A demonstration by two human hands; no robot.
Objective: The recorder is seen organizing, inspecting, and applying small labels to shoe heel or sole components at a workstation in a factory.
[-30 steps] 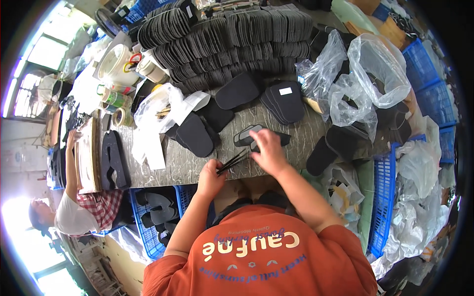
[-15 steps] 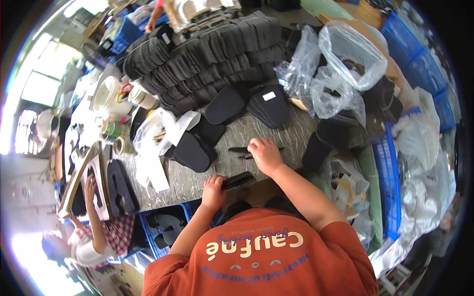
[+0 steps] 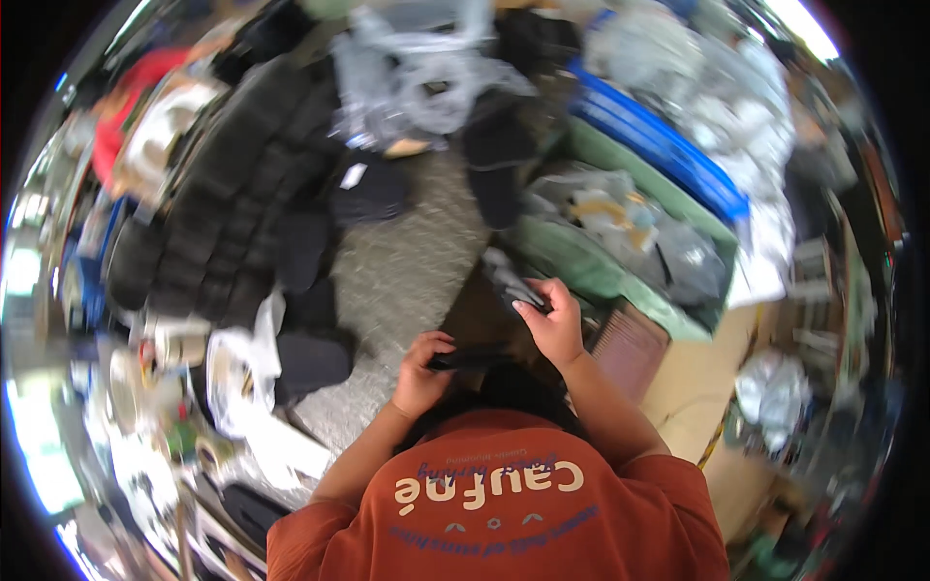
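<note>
My left hand [image 3: 424,374] is closed at the table's front edge on a thin black flat piece [image 3: 473,356], seen nearly edge-on. Off the table edge to its right, my right hand [image 3: 554,324] grips a narrow dark grey tool-like thing [image 3: 508,277] with paler patches; motion blur hides its exact kind. Its far end points up and away, close to the green-lined bin. Black insole-shaped pieces [image 3: 308,364] lie on the grey patterned table [image 3: 426,242], left of my hands. Farther off lies a black stack with a white label [image 3: 355,175].
Long rows of stacked black pieces [image 3: 228,184] fill the table's left side. Clear plastic bags [image 3: 417,82] lie at the back. A green bin [image 3: 620,290] with scraps and a blue crate [image 3: 664,145] stand at right. Someone in a red sleeve [image 3: 121,116] is at far left.
The view has swung to the right, toward the green bin. My right hand has lifted off the tabletop with the dark thing in it. My left hand still holds the black piece.
</note>
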